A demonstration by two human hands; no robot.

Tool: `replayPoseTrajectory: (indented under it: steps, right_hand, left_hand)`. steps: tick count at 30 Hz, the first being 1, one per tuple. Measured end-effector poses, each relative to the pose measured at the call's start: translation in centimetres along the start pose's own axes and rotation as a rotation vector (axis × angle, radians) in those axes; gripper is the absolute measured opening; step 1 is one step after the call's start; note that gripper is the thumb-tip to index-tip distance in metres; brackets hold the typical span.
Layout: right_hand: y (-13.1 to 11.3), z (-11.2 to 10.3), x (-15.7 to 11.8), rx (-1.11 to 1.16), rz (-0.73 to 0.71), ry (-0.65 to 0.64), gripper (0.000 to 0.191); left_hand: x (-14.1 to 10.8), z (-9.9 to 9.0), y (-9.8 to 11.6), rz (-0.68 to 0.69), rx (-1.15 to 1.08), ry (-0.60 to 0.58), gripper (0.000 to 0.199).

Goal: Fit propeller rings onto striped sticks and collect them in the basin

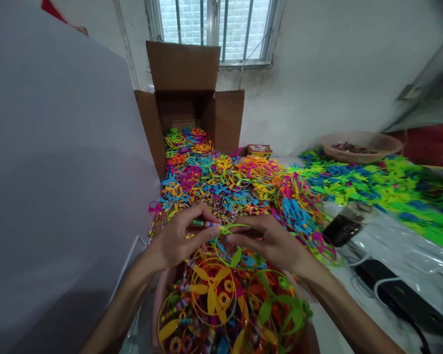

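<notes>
Striped stick [198,223] meeting green propeller ring [237,257], at the far edge of the tub [159,307].
I have the left hand [180,238] pinching the stick and the right hand [269,241] grasping the ring, near the stick's tip. Yellow propellers [211,291] lie in the tub. Toward the desk's [387,317] far edge, an open cardboard box [182,66] has propeller rings [184,147] heaped at its mouth.

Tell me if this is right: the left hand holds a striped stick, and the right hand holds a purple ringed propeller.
The colour is wrong: the head view shows the ringed propeller in the right hand is green. The left hand does hold a striped stick.
</notes>
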State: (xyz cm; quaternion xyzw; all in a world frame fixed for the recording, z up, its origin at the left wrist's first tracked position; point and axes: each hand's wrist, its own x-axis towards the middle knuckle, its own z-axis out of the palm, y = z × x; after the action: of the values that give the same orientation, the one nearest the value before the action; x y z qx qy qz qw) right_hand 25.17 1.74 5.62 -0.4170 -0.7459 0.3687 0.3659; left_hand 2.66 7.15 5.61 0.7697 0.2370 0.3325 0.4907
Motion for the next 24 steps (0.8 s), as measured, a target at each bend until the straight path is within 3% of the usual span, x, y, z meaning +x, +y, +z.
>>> replayPoseTrajectory:
  steps: [7,14,24]
  right_hand:
    - [-1.7,0.6,-1.0,-0.149,-0.061,0.002,0.027]
    - [-1.4,1.6,-1.3,-0.24,-0.13,0.025,0.02]
    - [0.0,2.0,-1.3,-0.282,-0.132,0.025,0.02]
  left_hand:
    - [-0.5,-0.8,0.8,0.075,0.21,-0.11,0.016]
    - [-1.1,-0.9,2.3,0.153,0.422,-0.179,0.009]
    - [-1.4,-0.2,1.1,0.097,0.416,-0.124,0.014]
